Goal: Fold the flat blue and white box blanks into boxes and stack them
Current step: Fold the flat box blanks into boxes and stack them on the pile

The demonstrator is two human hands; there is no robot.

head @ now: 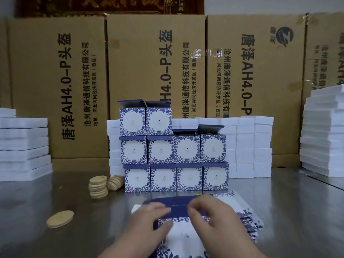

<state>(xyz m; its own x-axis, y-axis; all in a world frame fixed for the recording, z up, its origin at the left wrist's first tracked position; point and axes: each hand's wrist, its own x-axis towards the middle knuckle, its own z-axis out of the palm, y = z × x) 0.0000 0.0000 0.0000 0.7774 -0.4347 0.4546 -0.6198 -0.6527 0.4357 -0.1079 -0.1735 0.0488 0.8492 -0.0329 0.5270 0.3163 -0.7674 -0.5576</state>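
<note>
The left fingers [163, 211] lie loosely bent across the near-left end of a dark blue flap [178, 202]. The right fingers [193, 211] curl down onto the flap just to their right. Blur hides whether either set pinches the card or only presses on it, so I cannot tell the hold. Both the left hand [149, 220] and the right hand [214, 216] sit on the top blank [183, 236], which lies flat on the counter [288, 211] directly below the camera. It tops a fanned pile of blanks [249, 222] that spills out rightward.

The relation that matters: the flap runs left to right across the person, on the far side of the fingers, and the two hands meet near its middle, neither nearer than the other. Lifting it probably means pulling that edge up and toward the body.

Straight beyond stands the stack of folded boxes [186, 149], with four below, four above them and two on top at the left. The free places are therefore top right, on the right hand's side.
</note>
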